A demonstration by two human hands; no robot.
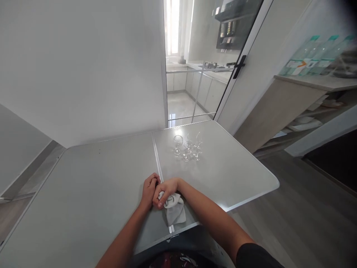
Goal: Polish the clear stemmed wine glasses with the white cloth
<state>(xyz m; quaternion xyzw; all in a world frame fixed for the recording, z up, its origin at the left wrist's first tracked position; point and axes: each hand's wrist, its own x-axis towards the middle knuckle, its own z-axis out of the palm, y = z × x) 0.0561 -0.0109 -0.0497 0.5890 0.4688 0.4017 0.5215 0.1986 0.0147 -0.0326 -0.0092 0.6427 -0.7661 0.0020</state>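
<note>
Bunched in my right hand [165, 190] is a white cloth [176, 213]. Its fingers are wrapped round the cloth, and the loose end hangs down over the silver seam of the table near the front edge. My left hand [150, 188] presses against the right one, its fingers curled closed; whatever lies inside them, if anything, is hidden. Beyond my hands, a clear stemmed glass [177, 143] stands upright on the table. Just to its right is a close group of several more clear glasses [197, 152], hard to tell apart.
The pale glossy table [117, 167] has a metal seam across it and touches the wall [83, 74] at the back. Behind is a glass door [195, 89] with a black handle [239, 67]. At right, a shelf unit [304, 89] carries large water bottles [302, 57].
</note>
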